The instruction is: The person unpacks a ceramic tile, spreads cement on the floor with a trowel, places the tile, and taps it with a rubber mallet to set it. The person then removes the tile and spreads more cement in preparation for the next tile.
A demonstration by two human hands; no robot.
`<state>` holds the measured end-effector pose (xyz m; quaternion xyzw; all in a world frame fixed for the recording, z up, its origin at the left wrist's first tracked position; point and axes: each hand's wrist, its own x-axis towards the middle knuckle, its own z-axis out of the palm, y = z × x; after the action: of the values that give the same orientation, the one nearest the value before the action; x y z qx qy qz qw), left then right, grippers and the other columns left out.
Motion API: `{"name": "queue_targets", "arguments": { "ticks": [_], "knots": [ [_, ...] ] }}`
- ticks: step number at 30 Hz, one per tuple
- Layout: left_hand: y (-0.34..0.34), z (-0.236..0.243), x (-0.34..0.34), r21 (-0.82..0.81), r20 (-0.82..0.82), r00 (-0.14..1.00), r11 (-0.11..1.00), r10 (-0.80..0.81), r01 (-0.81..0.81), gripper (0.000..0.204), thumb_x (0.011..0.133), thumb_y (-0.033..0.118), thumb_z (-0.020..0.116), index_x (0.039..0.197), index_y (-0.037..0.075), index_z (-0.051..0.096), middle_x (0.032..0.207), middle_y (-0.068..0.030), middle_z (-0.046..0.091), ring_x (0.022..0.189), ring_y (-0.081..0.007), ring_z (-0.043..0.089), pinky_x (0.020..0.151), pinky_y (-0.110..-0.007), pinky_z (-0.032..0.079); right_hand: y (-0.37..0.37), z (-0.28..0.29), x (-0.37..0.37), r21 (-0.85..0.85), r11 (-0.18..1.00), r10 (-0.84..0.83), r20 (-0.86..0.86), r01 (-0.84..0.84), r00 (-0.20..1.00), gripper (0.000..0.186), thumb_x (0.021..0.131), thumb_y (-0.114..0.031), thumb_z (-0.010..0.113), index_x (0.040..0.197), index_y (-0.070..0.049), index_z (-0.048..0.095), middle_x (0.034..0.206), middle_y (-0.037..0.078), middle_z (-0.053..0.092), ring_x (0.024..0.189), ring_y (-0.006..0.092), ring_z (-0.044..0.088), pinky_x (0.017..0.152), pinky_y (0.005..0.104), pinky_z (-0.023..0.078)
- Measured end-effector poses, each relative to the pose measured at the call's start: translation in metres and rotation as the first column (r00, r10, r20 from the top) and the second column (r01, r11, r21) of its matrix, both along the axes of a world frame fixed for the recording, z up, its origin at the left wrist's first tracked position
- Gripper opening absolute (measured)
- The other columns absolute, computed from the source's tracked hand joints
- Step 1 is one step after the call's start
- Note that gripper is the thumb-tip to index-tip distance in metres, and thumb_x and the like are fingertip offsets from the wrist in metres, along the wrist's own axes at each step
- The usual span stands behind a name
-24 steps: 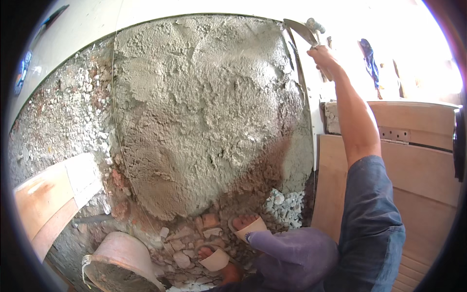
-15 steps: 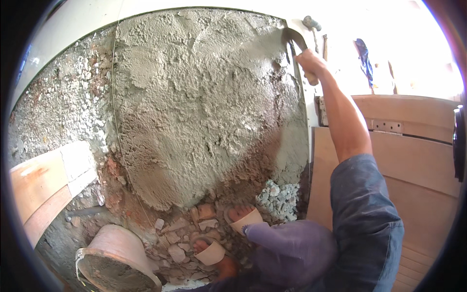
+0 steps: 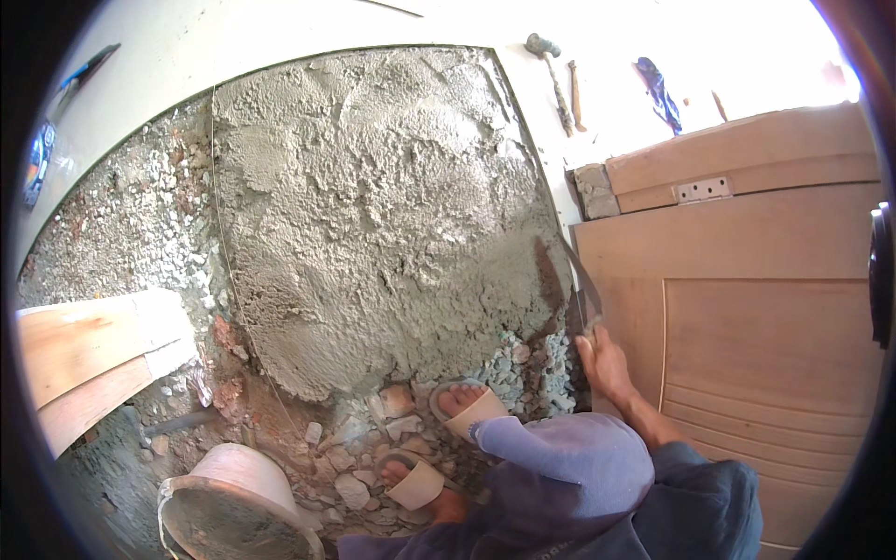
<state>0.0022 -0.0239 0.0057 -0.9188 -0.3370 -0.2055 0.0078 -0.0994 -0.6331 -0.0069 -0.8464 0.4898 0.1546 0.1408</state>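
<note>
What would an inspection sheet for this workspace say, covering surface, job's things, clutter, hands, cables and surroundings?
Surface: rough, uneven grey mortar, with a thin string along its left side.
Job's things: trowel at the mortar's right edge; bucket at lower left, grey mix inside.
Clutter: broken rubble around the sandalled feet; mallet and wooden stick on the white floor.
Hands: right hand closed on the trowel's handle; left hand out of view.
Cables: nothing seen.
Surroundings: wooden door with a metal hinge on the right; boards at left.
</note>
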Motion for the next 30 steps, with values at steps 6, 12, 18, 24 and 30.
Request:
{"name": "queue_targets", "arguments": {
  "ticks": [6,12,18,24,30],
  "knots": [
    [-0.014,0.001,0.001,-0.051,0.089,0.996,0.999,-0.011,0.016,0.045,0.098,0.036,0.052,0.129,0.003,0.055,0.133,-0.025,0.049,0.122,-0.0407,0.048,0.1,-0.049,0.041,-0.023,0.007,0.038,0.131,0.988,0.048,0.225,-0.079,0.973,0.045,0.094,-0.037,0.055,0.114,0.003,0.051,0.084,0.03,0.063,0.082,0.0495,0.061,0.071,0.0514,0.047],
    [0.024,-0.012,-0.011,-0.023,0.117,0.989,0.996,0.088,-0.086,0.049,0.1,0.034,0.05,0.137,0.003,0.046,0.136,-0.0238,0.048,0.123,-0.0357,0.049,0.102,-0.047,0.04,-0.007,0.038,0.113,0.413,0.833,0.159,0.46,-0.369,0.874,0.048,0.088,-0.027,0.065,0.125,0.001,0.052,0.072,0.008,0.057,0.064,0.0153,0.056,0.06,0.0319,0.047],
    [0.003,-0.002,-0.057,-0.187,0.341,0.94,0.978,-0.021,0.089,0.047,0.099,0.025,0.053,0.135,-0.004,0.046,0.138,-0.023,0.047,0.13,-0.0354,0.043,0.11,-0.043,0.031,0.078,0.105,0.204,0.392,0.405,0.705,0.442,-0.826,0.555,0.05,0.079,-0.024,0.068,0.121,0.0,0.059,0.078,0.01,0.063,0.06,0.0153,0.055,0.058,0.0295,0.046],
    [-0.037,0.01,-0.054,-0.412,0.441,0.897,0.894,0.029,0.173,0.037,0.099,0.018,0.051,0.129,-0.004,0.05,0.136,-0.0196,0.05,0.13,-0.0311,0.044,0.11,-0.041,0.031,0.232,0.138,0.297,0.272,-0.273,0.822,0.564,-0.923,-0.077,0.039,0.077,-0.026,0.063,0.107,0.0,0.062,0.086,0.017,0.066,0.076,0.0298,0.065,0.071,0.0421,0.051],
    [-0.06,0.082,-0.047,-0.513,0.355,0.932,0.818,-0.072,0.258,0.03,0.1,0.016,0.048,0.123,-0.002,0.056,0.129,-0.0171,0.054,0.119,-0.029,0.054,0.102,-0.039,0.04,0.397,0.102,0.357,0.502,-0.26,0.906,0.423,-0.825,-0.028,0.033,0.087,-0.028,0.061,0.103,0.001,0.065,0.088,0.021,0.069,0.081,0.0266,0.068,0.074,0.0406,0.053]
  ]
}}
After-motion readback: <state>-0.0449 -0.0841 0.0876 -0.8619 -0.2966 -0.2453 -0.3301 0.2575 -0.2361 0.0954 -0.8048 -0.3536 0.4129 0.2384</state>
